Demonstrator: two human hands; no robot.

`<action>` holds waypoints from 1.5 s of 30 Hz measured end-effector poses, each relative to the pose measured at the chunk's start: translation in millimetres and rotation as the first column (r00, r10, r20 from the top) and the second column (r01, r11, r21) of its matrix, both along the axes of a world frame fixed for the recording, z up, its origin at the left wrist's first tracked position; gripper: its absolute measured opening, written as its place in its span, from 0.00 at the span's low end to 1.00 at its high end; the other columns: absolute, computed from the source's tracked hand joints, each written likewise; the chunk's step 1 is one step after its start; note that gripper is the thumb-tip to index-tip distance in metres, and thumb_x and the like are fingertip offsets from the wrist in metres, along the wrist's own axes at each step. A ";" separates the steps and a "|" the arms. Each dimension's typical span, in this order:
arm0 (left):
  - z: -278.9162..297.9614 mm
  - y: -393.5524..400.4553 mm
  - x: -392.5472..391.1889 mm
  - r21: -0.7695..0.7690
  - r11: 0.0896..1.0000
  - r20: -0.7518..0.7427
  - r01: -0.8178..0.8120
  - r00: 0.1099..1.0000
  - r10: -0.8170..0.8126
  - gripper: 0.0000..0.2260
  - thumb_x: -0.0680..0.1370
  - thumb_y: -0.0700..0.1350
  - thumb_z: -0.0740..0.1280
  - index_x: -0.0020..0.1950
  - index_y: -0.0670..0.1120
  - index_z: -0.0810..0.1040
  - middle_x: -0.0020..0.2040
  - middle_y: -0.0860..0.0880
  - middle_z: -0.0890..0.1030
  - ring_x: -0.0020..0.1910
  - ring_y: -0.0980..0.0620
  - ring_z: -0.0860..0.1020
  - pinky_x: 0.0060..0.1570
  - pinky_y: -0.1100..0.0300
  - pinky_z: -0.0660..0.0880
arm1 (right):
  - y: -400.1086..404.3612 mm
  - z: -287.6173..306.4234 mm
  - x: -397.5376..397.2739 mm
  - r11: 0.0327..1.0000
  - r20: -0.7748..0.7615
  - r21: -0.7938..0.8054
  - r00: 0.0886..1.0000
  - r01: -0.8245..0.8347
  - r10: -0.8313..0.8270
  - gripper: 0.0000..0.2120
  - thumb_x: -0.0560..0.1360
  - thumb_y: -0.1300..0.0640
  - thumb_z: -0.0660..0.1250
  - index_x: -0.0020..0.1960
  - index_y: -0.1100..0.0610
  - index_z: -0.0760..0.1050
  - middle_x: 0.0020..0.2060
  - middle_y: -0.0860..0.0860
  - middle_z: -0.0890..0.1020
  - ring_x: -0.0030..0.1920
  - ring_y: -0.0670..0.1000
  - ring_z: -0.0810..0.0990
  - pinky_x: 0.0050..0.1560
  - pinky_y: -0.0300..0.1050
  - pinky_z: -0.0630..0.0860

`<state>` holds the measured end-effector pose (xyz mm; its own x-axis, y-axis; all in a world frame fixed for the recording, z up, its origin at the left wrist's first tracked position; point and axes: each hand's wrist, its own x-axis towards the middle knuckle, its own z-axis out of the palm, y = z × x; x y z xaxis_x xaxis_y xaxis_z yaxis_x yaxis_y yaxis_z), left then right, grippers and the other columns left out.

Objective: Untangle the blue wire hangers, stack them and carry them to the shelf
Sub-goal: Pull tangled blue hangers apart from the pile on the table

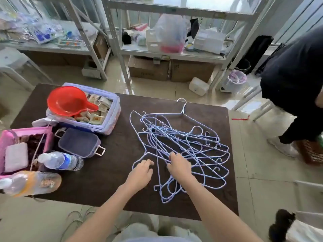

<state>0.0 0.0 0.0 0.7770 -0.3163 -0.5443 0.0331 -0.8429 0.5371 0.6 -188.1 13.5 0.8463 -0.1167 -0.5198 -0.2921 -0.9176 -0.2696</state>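
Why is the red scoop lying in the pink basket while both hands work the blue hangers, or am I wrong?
Partly wrong. The head view shows the red scoop in the lavender bin, not the pink basket. The left hand and right hand are indeed on the blue wire hangers.

A single wide-angle view is given from the head, aimed forward and down. The dark brown bench (111,180) is seen from close above, just beyond the fingers (148,163); grey metal shelving (115,41) is seen farther off, past the fingers.
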 end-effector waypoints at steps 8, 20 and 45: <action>-17.6 25.0 13.3 0.234 0.837 -0.058 -0.495 0.852 0.521 0.14 0.82 0.49 0.66 0.66 0.51 0.69 0.60 0.46 0.81 0.57 0.42 0.82 0.48 0.52 0.74 | 10.2 -16.4 29.9 0.997 0.023 -0.054 0.998 0.054 -0.052 0.20 0.81 0.51 0.66 0.69 0.56 0.66 0.56 0.55 0.83 0.52 0.60 0.85 0.48 0.55 0.80; -21.9 53.3 -3.2 -0.154 0.486 -0.316 -0.861 0.509 0.801 0.14 0.85 0.43 0.64 0.41 0.41 0.81 0.24 0.52 0.71 0.28 0.52 0.71 0.31 0.57 0.71 | -29.4 12.6 31.0 0.981 0.035 0.094 0.986 -0.167 0.165 0.08 0.85 0.52 0.62 0.49 0.54 0.71 0.38 0.52 0.81 0.36 0.55 0.78 0.35 0.47 0.69; 17.9 19.2 23.7 -0.242 0.254 -0.547 -0.936 0.348 0.761 0.11 0.86 0.46 0.62 0.57 0.45 0.83 0.51 0.49 0.89 0.47 0.52 0.88 0.45 0.58 0.82 | -44.5 123.4 53.9 0.865 0.387 0.497 0.909 -0.061 -0.158 0.08 0.86 0.61 0.60 0.51 0.59 0.76 0.30 0.50 0.78 0.26 0.47 0.67 0.28 0.49 0.65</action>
<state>23.7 19.2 17.9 0.5914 0.1861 -0.7846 0.7763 0.1317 0.6164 54.6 -232.6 136.9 0.9908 0.0123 -0.1344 -0.0980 -0.6196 -0.7788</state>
